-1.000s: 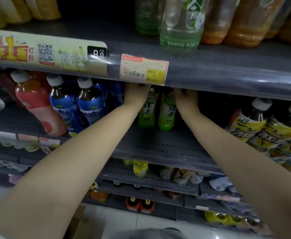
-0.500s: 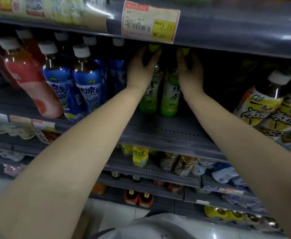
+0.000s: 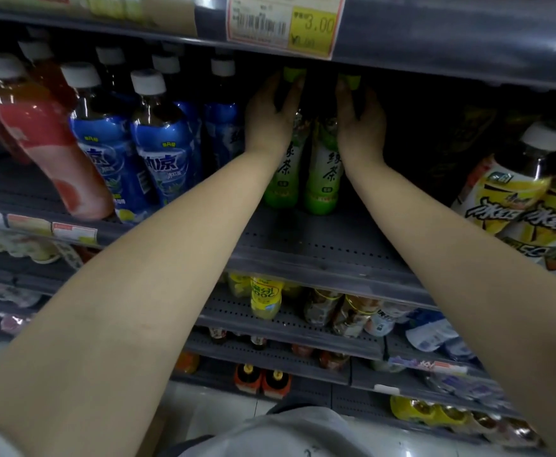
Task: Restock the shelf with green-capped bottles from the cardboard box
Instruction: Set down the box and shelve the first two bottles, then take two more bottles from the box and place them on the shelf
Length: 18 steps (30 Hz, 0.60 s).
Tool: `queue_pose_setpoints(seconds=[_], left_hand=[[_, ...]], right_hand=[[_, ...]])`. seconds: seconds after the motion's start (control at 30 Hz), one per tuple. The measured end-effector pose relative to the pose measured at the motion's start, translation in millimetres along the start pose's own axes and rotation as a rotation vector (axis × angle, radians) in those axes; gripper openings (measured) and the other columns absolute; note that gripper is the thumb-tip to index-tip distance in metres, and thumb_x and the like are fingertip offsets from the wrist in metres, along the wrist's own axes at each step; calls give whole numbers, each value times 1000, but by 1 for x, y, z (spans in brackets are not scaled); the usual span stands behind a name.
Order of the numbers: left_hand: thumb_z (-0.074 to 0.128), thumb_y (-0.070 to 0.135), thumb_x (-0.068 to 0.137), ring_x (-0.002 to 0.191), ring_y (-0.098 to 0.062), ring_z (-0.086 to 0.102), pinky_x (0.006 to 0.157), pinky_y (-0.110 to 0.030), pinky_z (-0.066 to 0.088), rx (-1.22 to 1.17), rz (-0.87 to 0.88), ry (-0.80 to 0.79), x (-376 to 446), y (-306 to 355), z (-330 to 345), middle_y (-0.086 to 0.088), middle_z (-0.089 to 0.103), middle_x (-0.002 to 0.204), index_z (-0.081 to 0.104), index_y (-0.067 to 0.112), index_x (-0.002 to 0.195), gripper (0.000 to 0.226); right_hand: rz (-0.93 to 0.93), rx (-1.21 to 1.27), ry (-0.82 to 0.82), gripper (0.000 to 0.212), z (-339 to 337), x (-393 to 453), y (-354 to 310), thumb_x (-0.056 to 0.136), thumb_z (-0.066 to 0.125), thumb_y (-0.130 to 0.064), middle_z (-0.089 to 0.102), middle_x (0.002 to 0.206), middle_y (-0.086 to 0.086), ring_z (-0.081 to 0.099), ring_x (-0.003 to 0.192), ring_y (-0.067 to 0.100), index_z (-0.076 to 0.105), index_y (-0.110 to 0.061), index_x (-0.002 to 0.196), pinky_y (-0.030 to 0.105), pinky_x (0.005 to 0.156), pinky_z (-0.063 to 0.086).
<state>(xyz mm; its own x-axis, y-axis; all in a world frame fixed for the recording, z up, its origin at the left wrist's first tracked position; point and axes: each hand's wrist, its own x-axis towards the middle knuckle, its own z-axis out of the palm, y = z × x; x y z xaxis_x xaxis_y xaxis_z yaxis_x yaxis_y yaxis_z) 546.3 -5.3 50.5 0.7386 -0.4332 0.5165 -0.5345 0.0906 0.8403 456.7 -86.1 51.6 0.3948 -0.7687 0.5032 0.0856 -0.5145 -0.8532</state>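
Two green-capped bottles [image 3: 303,169] upright on shelf [image 3: 319,245], left hand [image 3: 271,120] gripping one, right hand [image 3: 360,123] the other

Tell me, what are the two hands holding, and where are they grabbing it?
Each hand holds one green-capped bottle near its top. The left hand grips the left bottle around its neck, and the right hand grips the right bottle likewise.

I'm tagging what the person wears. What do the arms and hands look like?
Both forearms are bare up to the frame's edge: no sleeves, watch or bracelet visible. The left hand and right hand wear no gloves; no rings show. A pale grey garment shows at the bottom edge.
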Motion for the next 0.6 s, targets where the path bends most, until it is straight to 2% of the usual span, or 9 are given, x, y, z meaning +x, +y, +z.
queue_pose_setpoints(seconds=[0.07,0.23,0.3,0.37,0.4,0.47,0.5,0.6], left_hand=[[48,31,96,111,-10,54,83,-13,36,43,16,-2,-1,0,-2,-7,62,125,57,11,126,37],[53,31,94,118,-20,55,87,-14,35,164,19,-47,-11,9,-12,-10,61,127,54,9,126,39],[57,32,92,119,-20,55,89,-15,36,184,23,-19,-24,15,-20,-10,61,127,53,9,126,41],[59,31,90,120,-19,55,98,-21,41,170,56,22,-41,18,-33,-9,61,128,53,7,128,45],[59,30,90,120,-19,56,101,-26,43,151,74,30,-50,19,-40,-9,61,128,53,7,129,45],[59,25,90,117,-15,57,101,-31,46,97,65,16,-71,21,-56,-7,62,126,52,9,130,44],[60,23,90,114,-12,59,98,-28,48,80,40,-3,-81,22,-65,-5,63,122,51,11,130,42],[59,18,92,100,-4,61,86,-13,48,72,-45,-17,-114,19,-99,-1,65,108,53,12,128,37]], right_hand=[[1,1,2,35,0,-2,2,95,51,-31,62,122,5,55,113,11,58,-11,123,12,88,41],[36,-103,-55,44,-8,-2,-2,93,50,-40,58,130,6,52,121,15,54,-12,127,17,94,38],[22,-120,-36,47,-18,-11,-12,92,53,-40,55,133,2,48,122,8,50,-12,130,9,95,35],[-6,-117,5,48,-30,-30,-23,92,54,-37,49,129,-7,42,119,1,45,-13,132,-1,94,28],[-35,-124,22,47,-35,-40,-27,92,54,-36,47,127,-9,42,119,0,45,-13,131,1,97,28],[-73,-115,28,39,-42,-63,-30,91,53,-35,52,121,-7,49,114,2,50,-15,124,14,100,36],[-73,-95,8,32,-42,-74,-33,92,52,-34,55,115,-7,53,107,1,51,-18,119,19,96,41],[-47,-47,-159,19,-30,-108,-41,95,50,-28,56,103,-10,55,96,2,50,-24,113,21,85,46]])
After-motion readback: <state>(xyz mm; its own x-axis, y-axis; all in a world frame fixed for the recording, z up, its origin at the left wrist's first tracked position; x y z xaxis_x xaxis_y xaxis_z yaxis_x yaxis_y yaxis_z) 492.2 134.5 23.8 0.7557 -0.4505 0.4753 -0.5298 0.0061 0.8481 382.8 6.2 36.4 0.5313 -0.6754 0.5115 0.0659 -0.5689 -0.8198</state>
